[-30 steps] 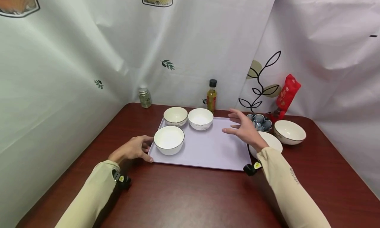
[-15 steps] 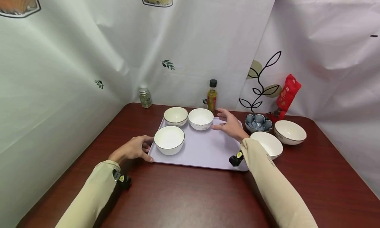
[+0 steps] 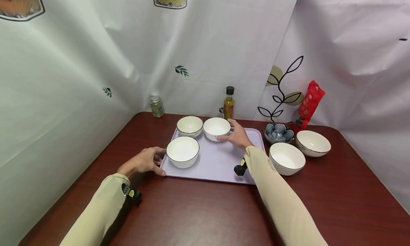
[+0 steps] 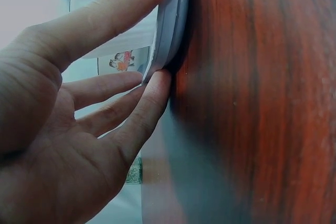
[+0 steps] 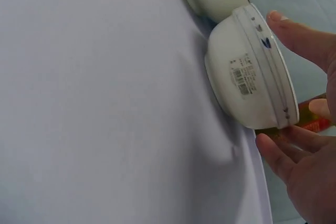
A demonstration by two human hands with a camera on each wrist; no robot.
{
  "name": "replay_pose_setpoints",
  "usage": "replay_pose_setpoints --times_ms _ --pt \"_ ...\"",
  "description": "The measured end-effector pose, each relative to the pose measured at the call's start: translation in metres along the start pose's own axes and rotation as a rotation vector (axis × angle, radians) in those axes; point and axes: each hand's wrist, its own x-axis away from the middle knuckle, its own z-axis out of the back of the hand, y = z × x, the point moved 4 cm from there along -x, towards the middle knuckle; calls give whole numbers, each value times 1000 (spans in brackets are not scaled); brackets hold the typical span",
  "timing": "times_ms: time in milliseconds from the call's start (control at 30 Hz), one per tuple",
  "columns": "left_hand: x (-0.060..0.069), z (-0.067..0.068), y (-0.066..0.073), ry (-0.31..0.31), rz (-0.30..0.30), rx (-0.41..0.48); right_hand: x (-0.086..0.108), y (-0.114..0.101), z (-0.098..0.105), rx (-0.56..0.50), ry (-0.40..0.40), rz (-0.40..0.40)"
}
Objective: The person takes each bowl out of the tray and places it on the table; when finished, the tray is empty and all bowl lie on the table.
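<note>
A lavender tray lies on the table with three white bowls on its left and back parts. My left hand is at the tray's front left corner; in the left wrist view its fairly straight fingers and thumb touch the rim. Beside it stands a dark-rimmed bowl. My right hand spreads thumb and fingers around the right side of the back bowl, whose barcode label shows in the right wrist view. Firm contact there is hard to tell. A flower-patterned bowl sits left of it.
Right of the tray stand a white bowl, another bowl and a bowl holding blue-grey dishes. An oil bottle, a spice jar and a red packet stand along the back by the curtain.
My right hand has moved left across the tray, from near its right edge to the back bowl. My left hand, the tray and the bowls have stayed in place.
</note>
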Motion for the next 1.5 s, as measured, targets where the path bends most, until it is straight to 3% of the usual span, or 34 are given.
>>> replay_pose_setpoints --times_ms 167,467,700,1033,1500 --pt "3 1 1 -1 -45 -12 -6 0 -7 17 41 -11" --pt "-1 -1 -1 9 2 -11 -11 -1 -17 -13 65 -10" --pt "-1 -4 2 5 -21 1 -14 3 -17 35 71 -11" --pt "-1 -1 1 9 -26 3 -19 -1 -21 23 82 -17" --pt "-1 -2 -1 8 -6 14 -22 -1 -24 -64 101 -75"
